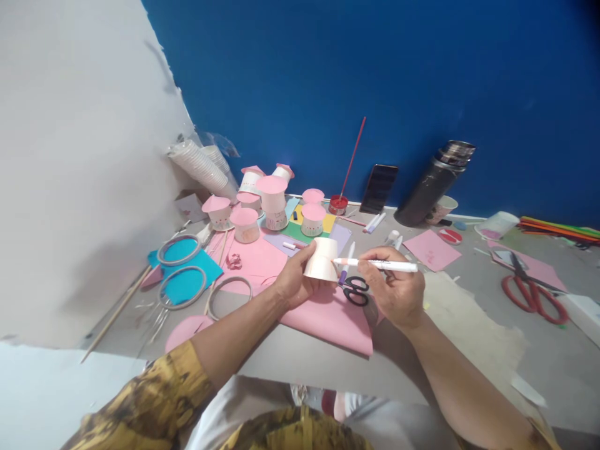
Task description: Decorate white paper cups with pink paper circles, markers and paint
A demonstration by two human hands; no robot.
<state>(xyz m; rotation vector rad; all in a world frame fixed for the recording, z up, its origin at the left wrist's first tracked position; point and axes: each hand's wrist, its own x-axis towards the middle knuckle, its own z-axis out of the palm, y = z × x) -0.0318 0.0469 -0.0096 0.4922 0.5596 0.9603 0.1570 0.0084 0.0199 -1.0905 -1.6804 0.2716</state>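
Observation:
Held in my left hand [297, 281] is a white paper cup [323, 259], turned with its wide rim down. My fingers wrap round its left side and underside. My right hand [396, 287] grips a white marker pen [389, 265], its peach-coloured tip pointing left and at or very near the cup's side. Whether the tip touches the cup I cannot tell. Below the cup lies a folded pink paper sheet [328, 322]. Black-handled scissors [356, 290] and a purple-and-white marker [347, 262] lie between my hands.
Several paper cups with pink paper tops [272, 187] stand behind my hands. Stacked white cups [201, 165] lean at the back left. Tape rings [182, 287] rest on blue paper at left. A dark flask [431, 190], a phone [379, 187] and red-handled scissors [534, 297] are to the right.

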